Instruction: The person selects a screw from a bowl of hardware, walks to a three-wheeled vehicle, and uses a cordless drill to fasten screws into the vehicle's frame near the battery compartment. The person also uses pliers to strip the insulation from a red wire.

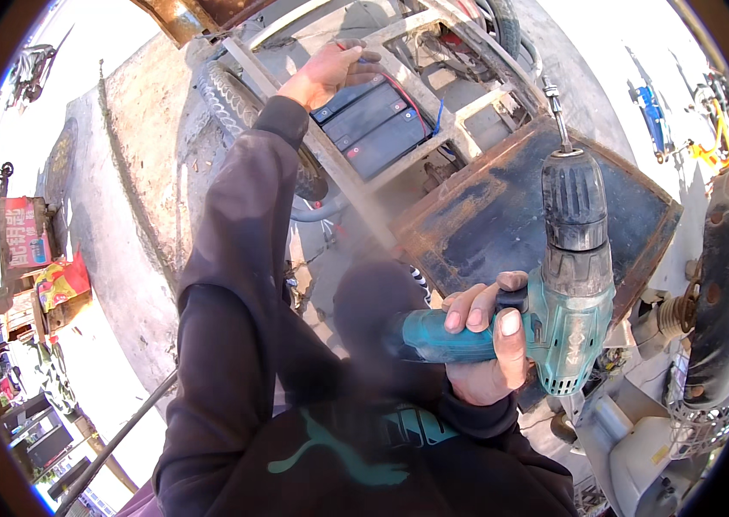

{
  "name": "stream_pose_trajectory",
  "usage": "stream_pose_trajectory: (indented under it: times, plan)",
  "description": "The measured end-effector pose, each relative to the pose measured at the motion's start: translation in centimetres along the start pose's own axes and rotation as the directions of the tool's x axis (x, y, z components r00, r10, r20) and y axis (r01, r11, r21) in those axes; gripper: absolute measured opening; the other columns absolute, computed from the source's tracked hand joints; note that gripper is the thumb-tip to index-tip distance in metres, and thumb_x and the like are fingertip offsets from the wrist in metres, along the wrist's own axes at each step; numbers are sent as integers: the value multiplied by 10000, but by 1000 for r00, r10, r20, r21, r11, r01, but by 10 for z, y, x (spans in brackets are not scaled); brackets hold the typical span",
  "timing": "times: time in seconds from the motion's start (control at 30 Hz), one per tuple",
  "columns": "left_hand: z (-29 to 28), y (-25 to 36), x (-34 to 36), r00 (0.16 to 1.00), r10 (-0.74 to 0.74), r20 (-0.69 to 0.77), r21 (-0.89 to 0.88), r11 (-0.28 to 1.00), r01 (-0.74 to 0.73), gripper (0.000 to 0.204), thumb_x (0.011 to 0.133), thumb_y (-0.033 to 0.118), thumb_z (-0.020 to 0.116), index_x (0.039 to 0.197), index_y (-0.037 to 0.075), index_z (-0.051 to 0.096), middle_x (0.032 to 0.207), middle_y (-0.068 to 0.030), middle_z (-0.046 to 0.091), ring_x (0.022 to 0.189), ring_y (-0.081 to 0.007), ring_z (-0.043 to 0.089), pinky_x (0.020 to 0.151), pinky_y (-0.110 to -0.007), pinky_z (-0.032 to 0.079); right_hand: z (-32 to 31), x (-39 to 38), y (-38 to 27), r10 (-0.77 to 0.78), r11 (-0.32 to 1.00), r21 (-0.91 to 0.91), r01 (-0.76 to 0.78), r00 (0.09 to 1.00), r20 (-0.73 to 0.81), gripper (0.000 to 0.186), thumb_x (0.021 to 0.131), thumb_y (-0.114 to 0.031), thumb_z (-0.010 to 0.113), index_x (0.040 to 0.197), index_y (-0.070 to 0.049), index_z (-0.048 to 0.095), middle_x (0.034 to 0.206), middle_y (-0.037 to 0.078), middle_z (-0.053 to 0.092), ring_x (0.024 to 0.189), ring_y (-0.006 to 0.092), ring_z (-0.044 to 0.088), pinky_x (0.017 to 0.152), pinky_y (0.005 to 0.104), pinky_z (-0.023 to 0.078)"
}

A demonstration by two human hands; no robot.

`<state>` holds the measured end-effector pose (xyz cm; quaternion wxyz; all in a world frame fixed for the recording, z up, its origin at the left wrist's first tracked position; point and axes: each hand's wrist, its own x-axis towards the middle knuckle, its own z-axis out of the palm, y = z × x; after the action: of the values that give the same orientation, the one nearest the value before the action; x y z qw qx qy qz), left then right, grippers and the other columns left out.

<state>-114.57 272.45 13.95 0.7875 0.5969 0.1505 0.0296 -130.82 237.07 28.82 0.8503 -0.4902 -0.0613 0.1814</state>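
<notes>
My right hand [489, 345] grips a teal and black power drill [567, 284], whose chuck points up with a metal bit [554, 103] in it. My left hand [326, 73] reaches to a rusty, pale metal cart frame [258, 77], its fingers curled at the upper end of a row of dark batteries [370, 122] near red and blue wires [412, 105]; what they hold, if anything, is not clear. The batteries sit within the frame. Beside the frame, below and right of the batteries, lies a rusty dark metal panel [485, 215].
Tyres [231, 99] flank the frame on cracked concrete. A black seat [726, 267] and pale body panel [632, 439] stand at the right, with a blue jack-like tool [649, 116] beyond. At the left are a red sign [24, 233], piled clutter and a long rod [119, 444].
</notes>
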Motion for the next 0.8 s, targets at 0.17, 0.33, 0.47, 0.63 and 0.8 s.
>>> stream_pose_trajectory:
  times: [0.17,0.33,0.47,0.63,0.8]
  plan:
    - [-6,-15,-32,993,48,-105,87,995,-38,336,1056,255,396,1210,-8,538,1241,-122,635,960,-166,660,765,-252,542,0,0,13,-79,994,-73,78,997,-4,377,934,-255,563,1194,1,469,772,36,532,698,176,559,717,357,454]
    - [-15,-24,-41,970,158,-183,233,966,-113,365,1034,374,449,1142,70,621,1100,-26,710,955,-89,605,744,-259,465,30,10,21,-144,978,-160,136,989,-40,391,927,-276,585,1182,8,501,756,31,525,693,174,553,712,340,463]
    - [0,-27,-31,972,82,-222,-68,993,-99,419,1035,386,451,1273,69,585,1002,-31,702,910,-114,628,764,-290,498,56,37,30,-166,973,-176,147,981,-101,342,915,-232,618,1143,7,527,755,41,531,702,175,546,687,335,469]
    - [0,-36,-23,979,101,-178,-237,961,-142,438,1048,369,417,1330,50,520,868,-35,646,813,-125,629,732,-296,519,87,89,51,-17,1000,24,20,995,-103,242,882,-82,641,1093,-17,542,846,51,550,715,164,535,636,347,492]
    - [-3,-22,-37,975,161,-152,-81,981,-175,415,1042,347,418,1392,132,473,877,-36,650,738,-120,600,670,-293,478,77,130,83,61,988,-134,-79,989,-136,219,862,-66,641,1054,-10,550,792,72,564,666,176,551,609,337,516]
